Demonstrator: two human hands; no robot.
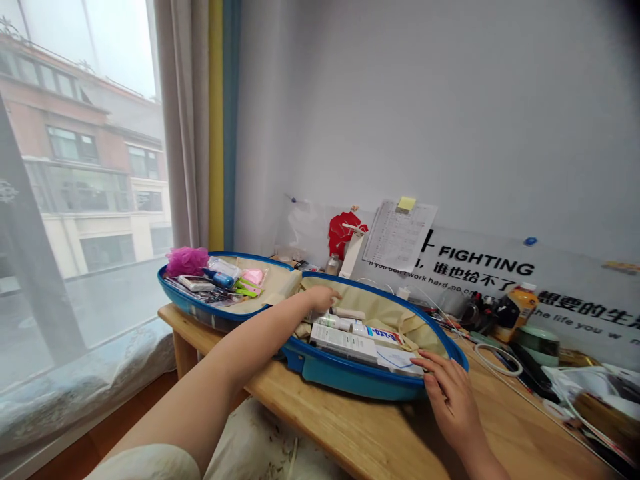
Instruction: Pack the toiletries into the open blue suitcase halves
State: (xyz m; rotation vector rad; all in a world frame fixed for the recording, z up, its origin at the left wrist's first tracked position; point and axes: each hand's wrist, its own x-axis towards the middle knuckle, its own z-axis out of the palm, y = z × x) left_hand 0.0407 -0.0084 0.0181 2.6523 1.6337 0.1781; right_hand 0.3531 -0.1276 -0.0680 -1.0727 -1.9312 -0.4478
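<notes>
An open blue hard-shell suitcase (pixel 377 392) with a beige lining lies across the wooden table. My left hand (pixel 320 299) reaches into its right half, index finger stretched out and the other fingers partly hidden. A pale tube (pixel 347 313) lies just right of those fingers. My right hand (pixel 450 390) rests with spread fingers at the near right rim, beside a white flat box (pixel 397 358). A long grey-white box (pixel 345 343) and a toothpaste tube or box (pixel 383 334) lie in this half.
The suitcase's left half holds a pink bath puff (pixel 187 261), a blue bottle (pixel 219 277) and small packets. Cables (pixel 493 360), a bottle with an orange label (pixel 520 307) and a green-lidded jar (pixel 537 343) crowd the table (pixel 365 433) at right. A window is on the left.
</notes>
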